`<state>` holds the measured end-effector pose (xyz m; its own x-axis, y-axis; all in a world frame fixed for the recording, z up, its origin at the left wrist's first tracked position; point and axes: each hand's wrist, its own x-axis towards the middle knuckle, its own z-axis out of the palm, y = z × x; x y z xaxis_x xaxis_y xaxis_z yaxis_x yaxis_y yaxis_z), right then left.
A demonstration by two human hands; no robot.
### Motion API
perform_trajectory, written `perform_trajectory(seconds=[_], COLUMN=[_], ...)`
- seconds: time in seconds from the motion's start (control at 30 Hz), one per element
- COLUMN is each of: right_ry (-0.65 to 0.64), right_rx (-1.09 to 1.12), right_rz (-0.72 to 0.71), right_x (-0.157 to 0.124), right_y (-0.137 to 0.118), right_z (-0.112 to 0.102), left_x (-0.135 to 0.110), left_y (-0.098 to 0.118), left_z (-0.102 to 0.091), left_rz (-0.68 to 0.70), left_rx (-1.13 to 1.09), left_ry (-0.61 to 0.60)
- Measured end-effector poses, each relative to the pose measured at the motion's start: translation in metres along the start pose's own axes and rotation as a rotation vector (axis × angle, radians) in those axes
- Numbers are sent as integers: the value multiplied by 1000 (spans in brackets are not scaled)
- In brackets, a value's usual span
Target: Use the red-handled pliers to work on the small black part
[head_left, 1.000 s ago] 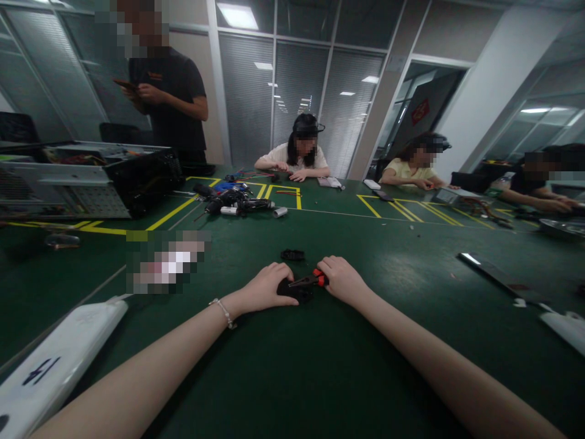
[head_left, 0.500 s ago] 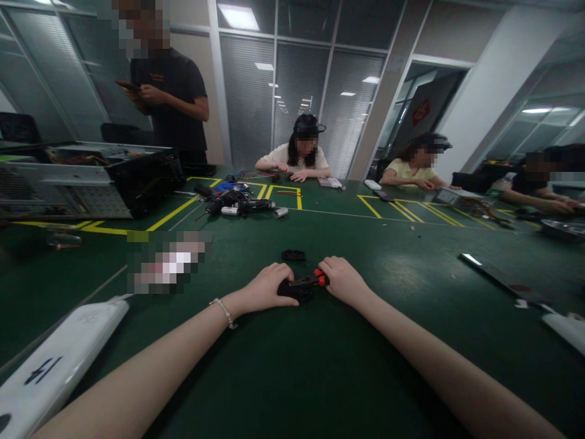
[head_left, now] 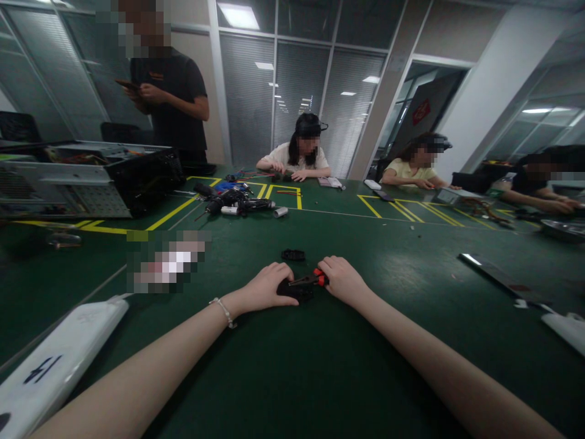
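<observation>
Head view: my left grip [head_left: 265,288] curls around a small black part [head_left: 301,294], fingers on its far side and thumb on its near side; the part lies low over the green counter [head_left: 301,372], directly before me and between my two grips, its exact kind obscured by my fingers and the dark tone; my right grip [head_left: 342,281] is closed on the red handles of a pair of pliers [head_left: 312,279], whose slim dark nose points leftward over the part; whether the nose pinches it, I cannot tell; just beyond lies a second black piece [head_left: 293,255], apart from both grips; a pale bracelet [head_left: 222,311] circles my left wrist; at lower left, a white case [head_left: 73,341] bears a black handwritten mark; at right, a dark flat strip [head_left: 498,277] lies well apart from my right grip; farther left stands an opened computer case [head_left: 91,183], with a black power drill [head_left: 223,200] among a heap to its right; yellow tape [head_left: 171,213] marks the surface; beyond, a standing person in a dark shirt [head_left: 171,100] holds a phone [head_left: 125,84]; other people sit along the counter.
</observation>
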<state>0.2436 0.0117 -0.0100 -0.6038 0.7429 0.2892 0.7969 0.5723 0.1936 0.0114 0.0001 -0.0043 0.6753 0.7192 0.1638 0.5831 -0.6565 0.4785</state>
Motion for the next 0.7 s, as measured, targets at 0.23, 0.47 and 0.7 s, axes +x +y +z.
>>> perform_trajectory(seconds=[0.23, 0.47, 0.7], right_ry=[8, -2, 9], right_rx=[-5, -3, 4], right_rz=[7, 4, -2], right_x=[0, 0, 0], right_y=[-2, -2, -2], right_z=[-3, -1, -4], left_x=[0, 0, 0], left_y=[2, 0, 0], left_z=[-2, -1, 0], left_rz=[9, 20, 24], left_rx=[11, 22, 20], left_ry=[-12, -7, 0])
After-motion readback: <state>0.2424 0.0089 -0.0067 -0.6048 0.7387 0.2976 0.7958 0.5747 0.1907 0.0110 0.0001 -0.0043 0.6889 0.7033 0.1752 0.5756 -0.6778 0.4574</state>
